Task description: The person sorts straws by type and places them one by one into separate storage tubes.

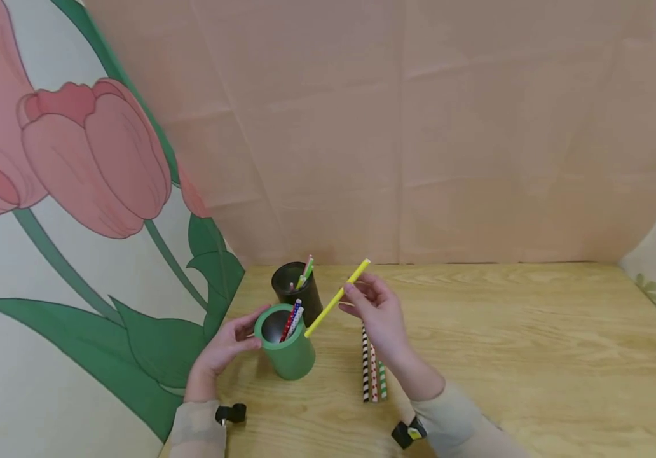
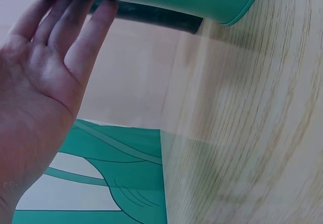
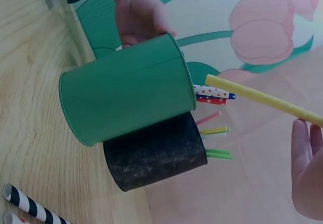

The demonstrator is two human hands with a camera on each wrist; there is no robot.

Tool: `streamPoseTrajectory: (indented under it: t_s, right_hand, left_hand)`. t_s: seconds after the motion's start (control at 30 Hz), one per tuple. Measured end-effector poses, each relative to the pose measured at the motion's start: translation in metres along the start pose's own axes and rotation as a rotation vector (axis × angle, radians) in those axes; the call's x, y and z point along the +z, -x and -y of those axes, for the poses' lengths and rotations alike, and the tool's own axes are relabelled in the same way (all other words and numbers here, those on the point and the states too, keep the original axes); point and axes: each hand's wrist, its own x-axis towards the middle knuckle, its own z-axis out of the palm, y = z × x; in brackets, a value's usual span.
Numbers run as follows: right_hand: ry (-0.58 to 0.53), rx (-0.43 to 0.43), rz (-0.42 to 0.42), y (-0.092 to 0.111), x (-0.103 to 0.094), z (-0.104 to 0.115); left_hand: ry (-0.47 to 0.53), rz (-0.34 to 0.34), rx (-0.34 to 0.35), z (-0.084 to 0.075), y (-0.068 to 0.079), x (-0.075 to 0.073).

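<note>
My right hand (image 1: 382,315) pinches a yellow paper straw (image 1: 336,299) between thumb and fingers. The straw slants, its lower end beside the rim of a green cylindrical cup (image 1: 290,359) and outside it. Fairly straight fingers of my left hand (image 2: 55,57) touch the side of that cup; the thumb is near its rim in the head view. Red, white and blue patterned straws (image 3: 214,94) stick out of the green cup. Just behind it stands a black cup (image 1: 311,305) holding several pink, yellow and green straws (image 3: 217,153).
Black-striped, red-dotted and green-striped straws (image 1: 365,375) lie on the wooden table (image 1: 534,343) below my right hand. A tulip-painted panel (image 1: 93,165) stands close on the left. A pinkish-brown sheet (image 1: 448,127) covers the back.
</note>
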Motion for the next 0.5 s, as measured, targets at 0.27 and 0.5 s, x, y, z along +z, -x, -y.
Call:
streamPoseTrajectory:
  t_s: [0.27, 0.5]
  right_hand:
    - [-0.043, -0.082, -0.026, 0.003, 0.006, 0.001]
    - [-0.011, -0.099, 0.018, 0.007, 0.013, 0.000]
  left_hand:
    - [-0.001, 0.007, 0.022, 0.001, 0.003, -0.001]
    - [-0.018, 0.006, 0.002, 0.005, 0.000, -0.002]
